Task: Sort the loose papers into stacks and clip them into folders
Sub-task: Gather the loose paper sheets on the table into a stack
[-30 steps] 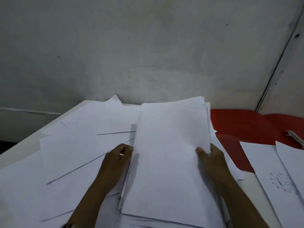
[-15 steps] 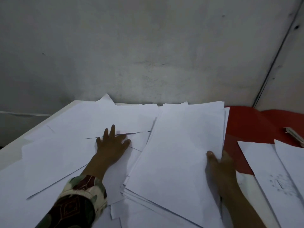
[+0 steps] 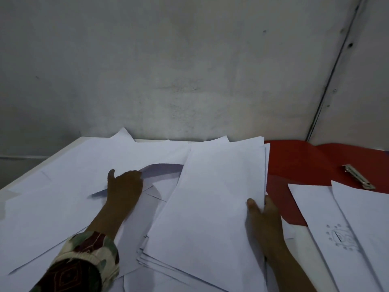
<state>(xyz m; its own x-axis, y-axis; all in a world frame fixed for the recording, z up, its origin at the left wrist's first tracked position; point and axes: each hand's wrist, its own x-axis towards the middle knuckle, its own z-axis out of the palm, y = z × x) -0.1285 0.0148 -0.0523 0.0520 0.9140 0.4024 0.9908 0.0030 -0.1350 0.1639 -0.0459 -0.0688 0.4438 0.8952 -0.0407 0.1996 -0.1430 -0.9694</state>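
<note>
— Two groups of paper are to be told apart: a gathered stack [image 3: 212, 209] lies in the middle of the white table [image 3: 12, 186], and loose sheets [image 3: 69, 199] are spread to its left, overlapping one another

— How is the stack held?

— Its right edge is pinched by the right hand [image 3: 264, 224], thumb on top and fingers below. A second ago both edges were squared between two hands; now only this side is gripped

— And the other hand?

— The left hand [image 3: 125, 188] has been taken off the stack and reached out over the loose sheets. Half a second ago it was laid flat on them with fingers spread; now the edge of one loose sheet [image 3: 162, 168] is seen lifted and bowed just beyond the knuckles. The fingers are hidden under the paper, so a firm grasp cannot be confirmed, though it appears to be gripped

— What is meant by that for the task?

— Another sheet is judged to be on its way to the stack, so sorting is still under way. No clipping has been begun: the red folder [image 3: 294, 161] lies open to the right, its metal clip [image 3: 357, 179] bare, with two printed sheets [image 3: 336, 224] resting partly on it
</note>
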